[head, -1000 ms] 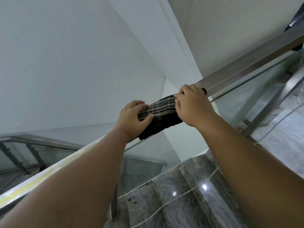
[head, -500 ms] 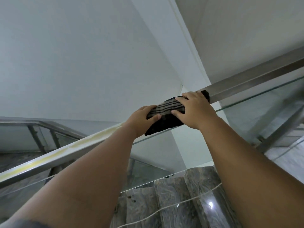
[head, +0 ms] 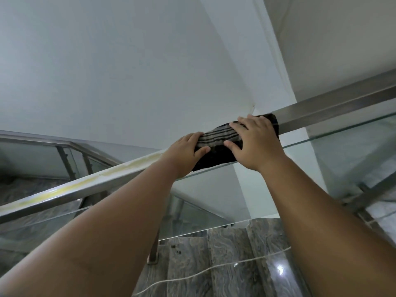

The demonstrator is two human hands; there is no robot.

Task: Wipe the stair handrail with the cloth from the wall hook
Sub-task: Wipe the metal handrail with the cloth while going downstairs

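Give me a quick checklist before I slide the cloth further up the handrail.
1. Cloth on rail: ok. The dark striped cloth is draped over the metal handrail.
2. Left hand grip: ok. The left hand presses the cloth's lower end.
3. Right hand grip: ok. The right hand lies flat on its upper end.
4. Path uphill: ok. The rail beyond the right hand is bare, nothing on it.
5. Yellowish streaks on the rail below the left hand: not ok, still showing.
6. Footing on the marble steps: cannot tell, feet out of view.
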